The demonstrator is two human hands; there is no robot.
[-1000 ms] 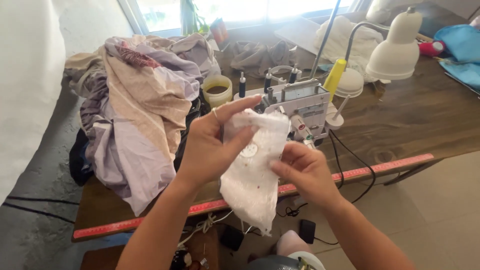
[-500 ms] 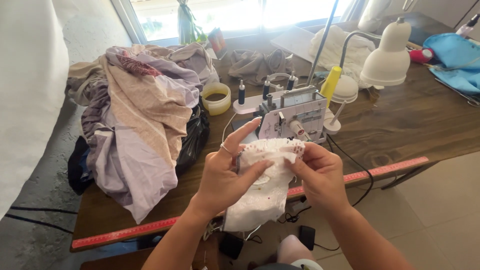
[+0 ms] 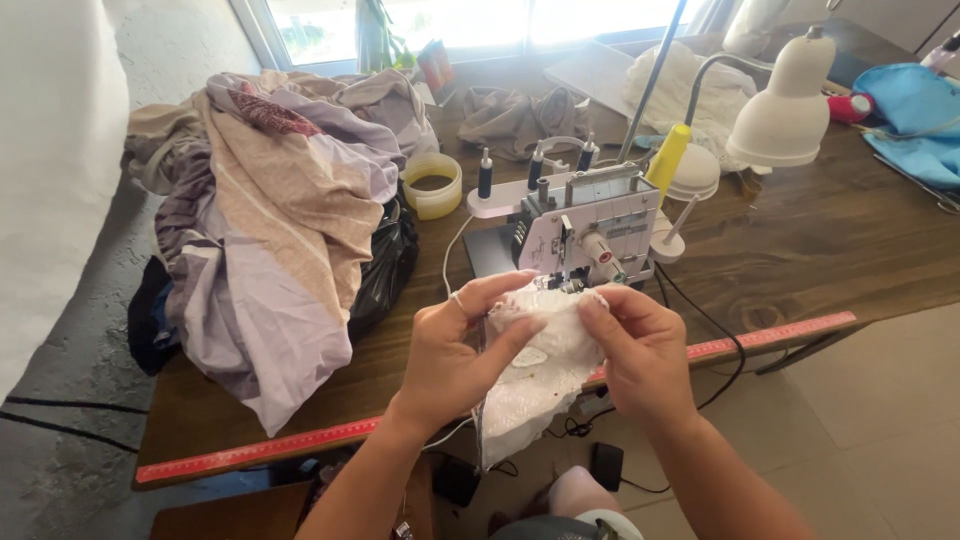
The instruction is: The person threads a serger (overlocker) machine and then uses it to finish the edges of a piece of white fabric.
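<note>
Both hands hold a small piece of white patterned fabric (image 3: pixel 535 385) just in front of a white overlock sewing machine (image 3: pixel 590 228). My left hand (image 3: pixel 455 350), a ring on one finger, grips the fabric's left side with its fingers curled over the top edge. On the other side my right hand (image 3: pixel 640 350) pinches the upper right part. The lower part of the cloth hangs loose below the table's edge.
A large heap of lilac and beige cloth (image 3: pixel 270 220) over a black bag lies at the left of the dark wooden table (image 3: pixel 830 250). A white desk lamp (image 3: pixel 790 100), a yellow thread cone (image 3: pixel 668 160), a tape roll (image 3: pixel 432 185) and blue fabric (image 3: pixel 915 105) stand behind. A red ruler strip (image 3: pixel 770 335) runs along the front edge.
The fabric was held up flat and spread; both hands have lowered it and bunched its top edge together near the machine.
</note>
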